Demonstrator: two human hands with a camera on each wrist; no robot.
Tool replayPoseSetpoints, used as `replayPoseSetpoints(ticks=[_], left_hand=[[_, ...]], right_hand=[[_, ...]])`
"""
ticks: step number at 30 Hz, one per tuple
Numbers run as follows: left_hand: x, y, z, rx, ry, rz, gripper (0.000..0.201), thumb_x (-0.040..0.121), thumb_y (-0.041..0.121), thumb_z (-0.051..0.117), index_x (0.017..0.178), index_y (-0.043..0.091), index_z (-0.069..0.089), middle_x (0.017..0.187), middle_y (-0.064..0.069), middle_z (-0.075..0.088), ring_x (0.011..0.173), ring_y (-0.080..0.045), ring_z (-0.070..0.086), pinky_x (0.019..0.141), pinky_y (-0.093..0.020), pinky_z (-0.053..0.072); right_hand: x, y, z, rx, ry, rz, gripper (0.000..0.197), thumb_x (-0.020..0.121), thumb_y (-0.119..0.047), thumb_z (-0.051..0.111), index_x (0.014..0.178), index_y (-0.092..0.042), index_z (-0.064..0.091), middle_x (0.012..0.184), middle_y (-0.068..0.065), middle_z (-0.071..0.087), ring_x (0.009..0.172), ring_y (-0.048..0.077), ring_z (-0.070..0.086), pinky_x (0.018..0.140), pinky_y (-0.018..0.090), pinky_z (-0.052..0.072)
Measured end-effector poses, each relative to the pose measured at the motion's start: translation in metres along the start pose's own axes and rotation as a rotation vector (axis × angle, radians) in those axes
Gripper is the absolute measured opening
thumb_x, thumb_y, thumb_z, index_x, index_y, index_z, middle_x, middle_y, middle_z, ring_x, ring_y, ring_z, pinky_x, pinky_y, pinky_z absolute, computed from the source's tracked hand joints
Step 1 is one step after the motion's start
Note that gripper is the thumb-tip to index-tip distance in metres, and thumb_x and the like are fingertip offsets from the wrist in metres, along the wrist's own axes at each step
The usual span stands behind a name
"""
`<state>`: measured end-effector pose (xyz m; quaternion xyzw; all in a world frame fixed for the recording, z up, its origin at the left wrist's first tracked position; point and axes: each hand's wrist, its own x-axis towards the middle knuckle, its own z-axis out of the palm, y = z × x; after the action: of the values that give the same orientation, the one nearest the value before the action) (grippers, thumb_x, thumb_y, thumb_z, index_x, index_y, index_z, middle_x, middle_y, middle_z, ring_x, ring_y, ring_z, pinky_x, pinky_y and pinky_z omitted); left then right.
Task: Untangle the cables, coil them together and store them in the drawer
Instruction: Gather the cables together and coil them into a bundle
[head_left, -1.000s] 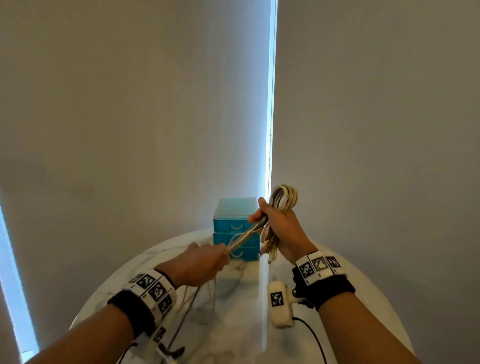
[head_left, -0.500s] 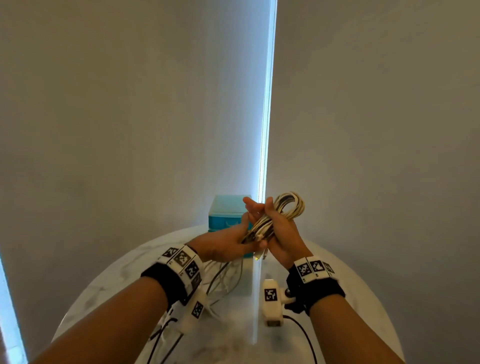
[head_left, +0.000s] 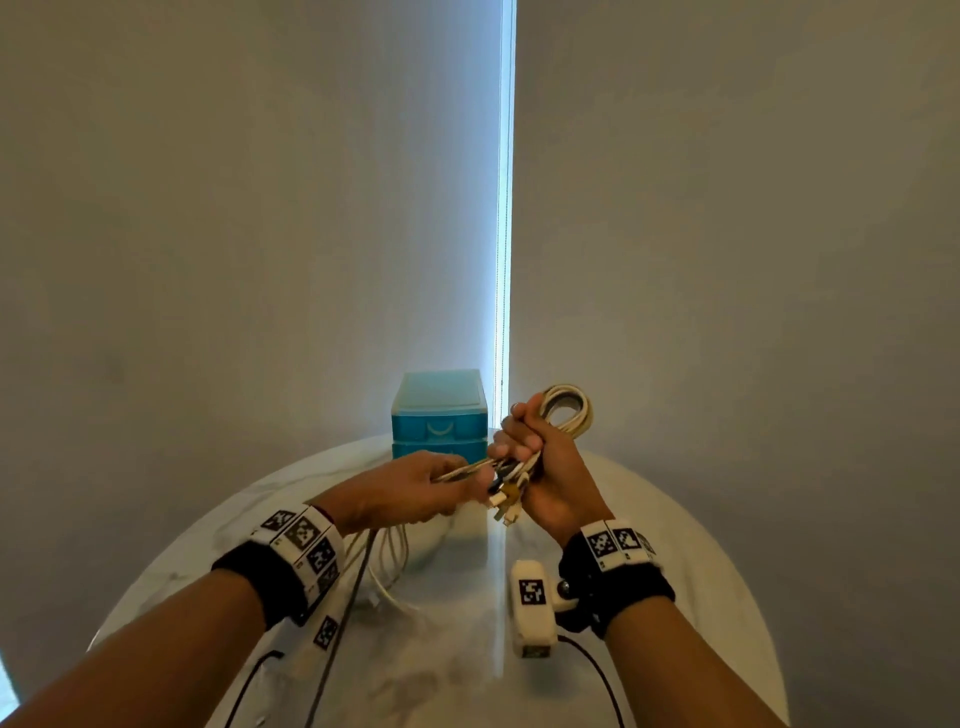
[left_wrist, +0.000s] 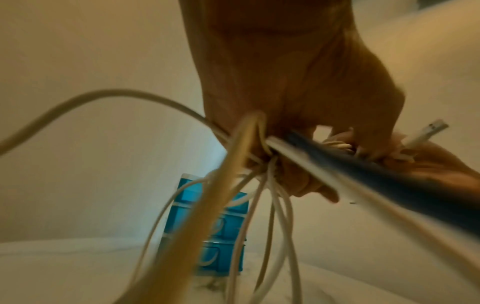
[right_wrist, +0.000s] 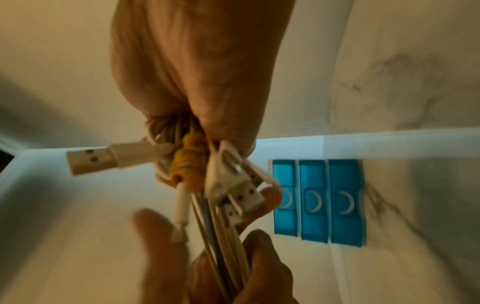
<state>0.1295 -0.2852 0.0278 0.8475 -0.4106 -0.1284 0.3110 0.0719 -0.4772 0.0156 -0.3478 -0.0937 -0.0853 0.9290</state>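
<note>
My right hand grips a coil of cream and grey cables above the round marble table, loops sticking up past the fist. Several plug ends, one with a yellow collar, hang below that fist. My left hand holds the loose strands just left of the coil, and they trail down from it to the table. Behind the hands stands the blue drawer unit, its drawers shut.
White slack cable lies on the table under my left wrist. A white marker-tagged device with a black lead hangs at my right wrist. Grey blinds with a bright vertical gap stand right behind the table.
My left hand came up to the coil from the lower left, then drew back a little left along the strands. The right hand kept its grip on the coil.
</note>
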Motion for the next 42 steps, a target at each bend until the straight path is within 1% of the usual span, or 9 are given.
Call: replayPoseSetpoints(ticks=[6,9,13,17,22,28,33,37,42], left_hand=[[0.009,-0.005,-0.007,0.111,0.040,-0.030,0.064,0.096,0.079,0.033,0.079,0.024,0.060,0.074,0.005,0.060,0.066,-0.009,0.053,0.067,-0.023,0.047],[0.012,-0.008,-0.014,0.187,0.006,-0.032,0.063,0.094,0.078,0.036,0.088,0.022,0.064,0.080,0.003,0.063,0.070,-0.010,0.055,0.069,-0.024,0.048],[0.019,-0.013,-0.017,0.362,0.019,0.043,0.058,0.098,0.075,0.038,0.101,0.023,0.066,0.096,-0.002,0.071,0.084,-0.016,0.066,0.075,-0.030,0.056],[0.017,-0.035,-0.029,0.412,0.049,0.139,0.031,0.108,0.057,0.049,0.108,0.028,0.062,0.102,0.008,0.069,0.090,-0.010,0.067,0.081,-0.034,0.059],[-0.017,-0.087,-0.050,0.318,0.112,0.057,0.032,0.101,0.070,0.047,0.111,0.043,0.061,0.099,0.018,0.070,0.089,-0.003,0.066,0.086,-0.036,0.057],[-0.036,-0.100,-0.062,0.238,0.023,-0.094,0.092,0.070,0.107,0.032,0.128,0.045,0.069,0.119,0.018,0.073,0.114,-0.006,0.066,0.108,-0.037,0.051],[-0.045,-0.113,-0.085,0.292,-0.063,-0.311,0.069,0.085,0.095,0.038,0.123,0.048,0.072,0.137,0.009,0.069,0.126,-0.017,0.063,0.115,-0.040,0.045],[-0.056,-0.100,-0.100,0.547,-0.125,-0.462,0.114,0.061,0.108,0.046,0.157,0.046,0.041,0.159,0.010,0.049,0.141,-0.018,0.051,0.120,-0.040,0.037],[-0.025,0.004,-0.084,0.250,0.089,-0.101,0.130,0.061,0.098,0.066,0.168,0.038,0.021,0.170,0.004,0.030,0.151,-0.015,0.036,0.126,-0.041,0.033]], right_hand=[[0.009,0.006,-0.012,0.078,0.148,-0.063,0.020,0.086,-0.029,0.075,0.089,-0.015,0.062,0.051,-0.004,0.036,0.038,0.010,0.034,0.041,0.024,0.035],[0.012,0.002,-0.014,0.033,0.259,-0.099,0.032,0.101,-0.034,0.067,0.077,-0.016,0.057,0.048,-0.003,0.036,0.036,0.011,0.033,0.039,0.025,0.034],[0.014,-0.017,0.000,-0.128,0.457,-0.156,0.051,0.093,-0.039,0.080,0.059,-0.023,0.045,0.051,-0.003,0.036,0.039,0.014,0.033,0.042,0.027,0.034],[0.013,-0.051,0.022,-0.278,0.537,-0.267,0.039,0.091,-0.025,0.082,0.067,-0.021,0.052,0.051,-0.004,0.042,0.038,0.014,0.035,0.043,0.028,0.036],[0.007,-0.115,0.044,-0.297,0.467,-0.435,0.033,0.091,-0.019,0.077,0.072,-0.022,0.050,0.052,-0.005,0.040,0.040,0.014,0.033,0.045,0.029,0.035],[0.005,-0.116,0.059,-0.370,0.399,-0.407,0.034,0.094,-0.020,0.075,0.070,-0.023,0.050,0.051,-0.004,0.040,0.040,0.013,0.033,0.045,0.028,0.036],[0.004,-0.125,0.062,-0.329,0.400,-0.412,0.033,0.094,-0.017,0.073,0.071,-0.023,0.050,0.053,-0.004,0.037,0.042,0.014,0.030,0.045,0.029,0.033],[0.005,-0.124,0.072,-0.410,0.351,-0.387,0.037,0.094,-0.018,0.074,0.068,-0.023,0.048,0.052,-0.003,0.034,0.042,0.014,0.028,0.044,0.029,0.031],[0.017,-0.092,0.088,-0.565,0.302,-0.307,0.041,0.092,-0.026,0.080,0.066,-0.022,0.048,0.052,0.001,0.035,0.041,0.017,0.030,0.046,0.029,0.032]])
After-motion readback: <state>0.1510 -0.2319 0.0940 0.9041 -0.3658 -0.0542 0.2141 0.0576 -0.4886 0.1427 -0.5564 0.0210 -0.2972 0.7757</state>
